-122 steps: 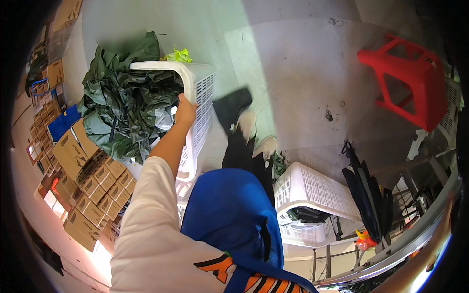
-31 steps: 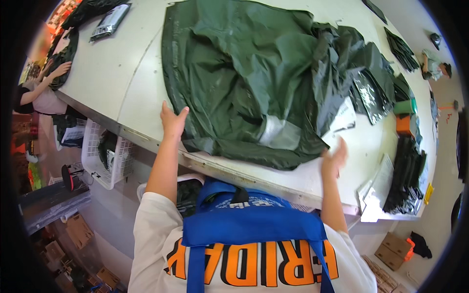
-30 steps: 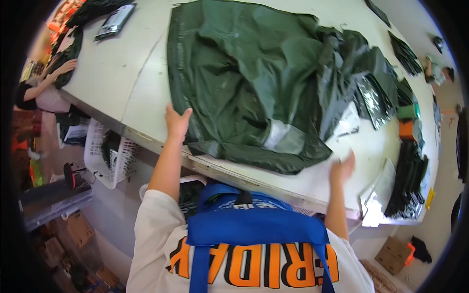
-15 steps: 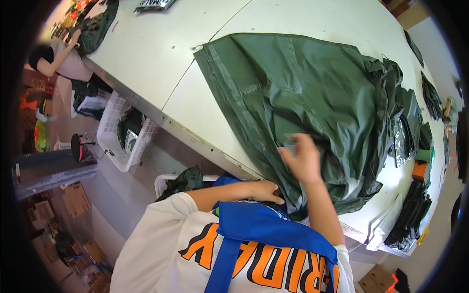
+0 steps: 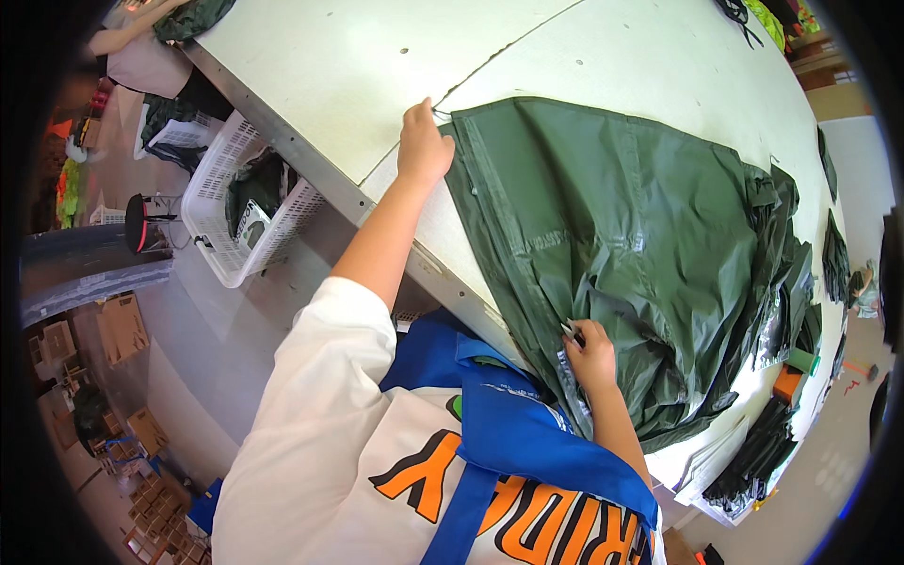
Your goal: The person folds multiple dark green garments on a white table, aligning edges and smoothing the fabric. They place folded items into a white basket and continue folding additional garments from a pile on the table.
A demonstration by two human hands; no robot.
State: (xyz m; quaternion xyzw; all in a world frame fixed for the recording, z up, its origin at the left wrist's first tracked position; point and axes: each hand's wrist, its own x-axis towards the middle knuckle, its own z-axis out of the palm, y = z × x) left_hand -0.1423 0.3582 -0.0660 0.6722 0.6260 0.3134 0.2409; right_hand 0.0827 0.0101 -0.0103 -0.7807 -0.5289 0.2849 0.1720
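A dark green waterproof garment [image 5: 584, 188] with taped seams is spread over the white table [image 5: 377, 85], its right side bunched up. My left hand [image 5: 426, 149] is closed at the garment's far left corner, its fingers pinching a thin cord [image 5: 441, 114] that sticks out there. Over the near part of the left edge, my right hand [image 5: 591, 358] is closed around a small object with a pale tip [image 5: 568, 330]; its kind is mostly hidden by the fingers. The fabric directly beneath that hand is wrinkled.
White plastic baskets hold dark items, one basket [image 5: 231, 268] standing beside the table's left edge. Folded dark garments [image 5: 753, 457] and papers [image 5: 702, 463] lie at the near right, beside a green roll [image 5: 803, 362]. A co-worker [image 5: 141, 56] handles dark green fabric at the far left.
My left hand has moved from the near table edge up to the garment's far corner. My right hand has drawn nearer to me, toward the garment's left edge. The view has shifted.
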